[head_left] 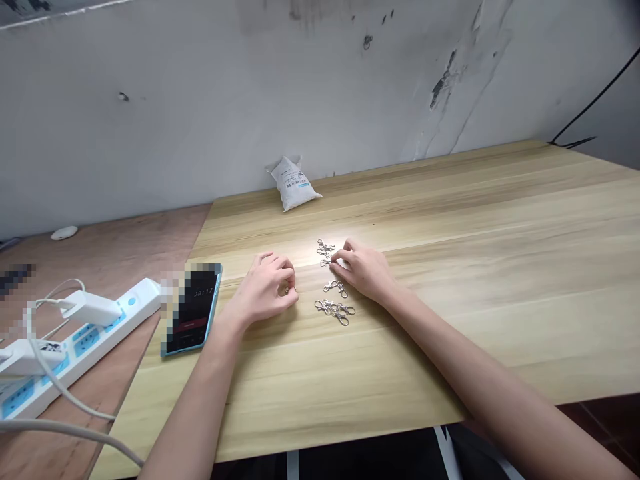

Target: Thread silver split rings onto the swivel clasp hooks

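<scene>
Small silver lobster clasps lie on the wooden table in loose groups between my hands. One group (325, 247) is farthest from me, a pair (335, 288) sits in the middle, and the nearest group (335, 311) holds several. My right hand (363, 268) pinches a lobster clasp (325, 263) at the near side of the far group, thumb and index finger closed on its end. To the left, my left hand (267, 285) is curled with thumb and fingers together around a small metal clasp (287, 291), mostly hidden by the fingers.
A phone (196, 307) lies left of my left hand. Beyond it, a white power strip (105, 340) with plugged-in chargers and cables runs along a brown surface. A white plastic packet (295, 185) rests near the wall on the wooden table (475, 267).
</scene>
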The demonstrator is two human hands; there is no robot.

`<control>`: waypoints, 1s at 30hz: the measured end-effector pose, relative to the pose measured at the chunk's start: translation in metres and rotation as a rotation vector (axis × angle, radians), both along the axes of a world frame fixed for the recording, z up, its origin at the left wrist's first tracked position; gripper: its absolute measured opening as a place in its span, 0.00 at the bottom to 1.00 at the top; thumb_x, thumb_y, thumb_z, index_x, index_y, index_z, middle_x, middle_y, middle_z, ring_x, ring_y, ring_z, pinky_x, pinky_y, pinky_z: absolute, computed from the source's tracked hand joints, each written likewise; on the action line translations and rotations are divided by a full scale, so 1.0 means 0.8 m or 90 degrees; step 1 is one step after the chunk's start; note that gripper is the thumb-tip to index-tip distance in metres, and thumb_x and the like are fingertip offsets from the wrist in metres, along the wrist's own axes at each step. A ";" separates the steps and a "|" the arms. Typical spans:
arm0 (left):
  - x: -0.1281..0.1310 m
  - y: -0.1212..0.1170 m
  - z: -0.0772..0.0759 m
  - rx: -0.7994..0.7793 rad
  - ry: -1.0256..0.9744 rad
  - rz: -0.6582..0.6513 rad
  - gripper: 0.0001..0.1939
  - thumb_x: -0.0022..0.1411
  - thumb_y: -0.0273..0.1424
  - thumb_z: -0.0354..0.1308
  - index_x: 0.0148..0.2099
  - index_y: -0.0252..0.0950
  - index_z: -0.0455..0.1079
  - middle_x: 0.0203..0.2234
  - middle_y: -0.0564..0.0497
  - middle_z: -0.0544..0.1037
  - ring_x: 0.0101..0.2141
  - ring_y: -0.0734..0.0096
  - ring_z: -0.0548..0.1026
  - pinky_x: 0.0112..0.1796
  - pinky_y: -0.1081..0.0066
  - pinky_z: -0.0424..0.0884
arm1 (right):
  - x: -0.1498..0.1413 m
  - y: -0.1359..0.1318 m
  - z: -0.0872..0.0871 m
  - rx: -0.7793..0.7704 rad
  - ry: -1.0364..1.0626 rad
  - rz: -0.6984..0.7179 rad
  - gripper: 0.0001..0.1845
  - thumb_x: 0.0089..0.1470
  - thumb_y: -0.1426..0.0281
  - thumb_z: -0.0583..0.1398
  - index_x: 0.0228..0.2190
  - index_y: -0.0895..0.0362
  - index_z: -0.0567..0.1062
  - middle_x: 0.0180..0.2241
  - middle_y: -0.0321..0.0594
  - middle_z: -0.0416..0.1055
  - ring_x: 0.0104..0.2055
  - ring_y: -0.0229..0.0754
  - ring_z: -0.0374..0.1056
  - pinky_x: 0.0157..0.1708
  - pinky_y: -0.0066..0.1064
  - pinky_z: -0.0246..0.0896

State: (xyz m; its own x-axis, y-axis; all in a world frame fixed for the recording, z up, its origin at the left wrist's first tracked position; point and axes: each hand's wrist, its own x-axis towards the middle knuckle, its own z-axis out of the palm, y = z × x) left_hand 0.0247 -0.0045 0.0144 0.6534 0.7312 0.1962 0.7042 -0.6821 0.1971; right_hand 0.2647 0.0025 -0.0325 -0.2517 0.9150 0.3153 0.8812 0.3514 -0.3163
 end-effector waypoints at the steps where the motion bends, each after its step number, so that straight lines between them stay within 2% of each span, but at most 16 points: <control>1: 0.000 0.000 0.000 0.001 -0.008 0.002 0.04 0.54 0.25 0.54 0.28 0.37 0.66 0.34 0.53 0.74 0.38 0.67 0.71 0.58 0.54 0.55 | -0.002 -0.001 0.001 0.002 -0.006 0.002 0.13 0.60 0.58 0.57 0.38 0.50 0.79 0.38 0.39 0.70 0.26 0.35 0.61 0.24 0.28 0.45; 4: 0.002 0.000 0.002 0.016 -0.029 0.008 0.03 0.55 0.26 0.54 0.30 0.38 0.67 0.35 0.52 0.74 0.39 0.67 0.72 0.57 0.54 0.56 | -0.008 -0.002 0.001 0.009 -0.025 0.027 0.14 0.61 0.58 0.55 0.39 0.49 0.79 0.40 0.40 0.69 0.25 0.34 0.61 0.23 0.28 0.43; 8: 0.006 0.000 -0.001 0.031 -0.045 0.008 0.05 0.59 0.27 0.54 0.31 0.38 0.68 0.35 0.52 0.75 0.38 0.67 0.72 0.55 0.56 0.58 | -0.013 -0.003 -0.002 0.009 -0.004 0.068 0.13 0.63 0.64 0.54 0.35 0.52 0.78 0.40 0.39 0.69 0.25 0.34 0.62 0.23 0.28 0.44; 11: 0.011 0.001 -0.008 0.039 -0.077 0.027 0.05 0.62 0.28 0.54 0.36 0.38 0.71 0.37 0.51 0.76 0.41 0.66 0.73 0.53 0.57 0.59 | -0.011 -0.004 -0.004 0.005 0.072 0.113 0.08 0.61 0.67 0.57 0.33 0.54 0.75 0.39 0.38 0.70 0.25 0.33 0.61 0.25 0.27 0.48; 16: 0.021 -0.002 -0.018 0.011 -0.182 0.073 0.12 0.66 0.34 0.54 0.50 0.40 0.72 0.42 0.49 0.76 0.43 0.66 0.74 0.51 0.59 0.61 | -0.014 -0.012 0.002 0.020 0.234 0.175 0.07 0.61 0.67 0.57 0.33 0.55 0.73 0.36 0.37 0.69 0.23 0.32 0.58 0.27 0.26 0.52; 19: 0.027 -0.004 -0.018 -0.021 -0.210 0.050 0.10 0.67 0.33 0.54 0.48 0.41 0.73 0.42 0.50 0.77 0.42 0.67 0.75 0.50 0.61 0.62 | -0.018 -0.017 0.005 0.017 0.286 0.227 0.08 0.62 0.66 0.56 0.33 0.55 0.73 0.35 0.38 0.69 0.23 0.32 0.56 0.26 0.26 0.52; 22: 0.029 -0.006 -0.017 -0.008 -0.218 0.032 0.07 0.66 0.32 0.55 0.43 0.41 0.75 0.40 0.51 0.78 0.43 0.66 0.75 0.49 0.61 0.62 | -0.021 -0.019 0.006 -0.003 0.331 0.251 0.09 0.62 0.65 0.56 0.34 0.56 0.74 0.34 0.38 0.68 0.22 0.32 0.55 0.25 0.27 0.53; 27: 0.029 -0.007 -0.017 0.102 -0.205 0.044 0.06 0.65 0.32 0.56 0.44 0.40 0.73 0.40 0.50 0.78 0.43 0.66 0.75 0.49 0.61 0.63 | -0.022 -0.021 0.009 -0.070 0.440 0.237 0.10 0.60 0.65 0.57 0.31 0.57 0.74 0.27 0.36 0.67 0.24 0.33 0.56 0.26 0.27 0.53; 30: 0.030 -0.008 -0.018 0.180 -0.175 0.026 0.05 0.65 0.32 0.57 0.42 0.41 0.73 0.38 0.51 0.78 0.40 0.67 0.75 0.49 0.61 0.63 | -0.025 -0.023 0.010 -0.152 0.539 0.211 0.13 0.59 0.62 0.58 0.31 0.58 0.74 0.25 0.35 0.67 0.23 0.33 0.55 0.24 0.27 0.52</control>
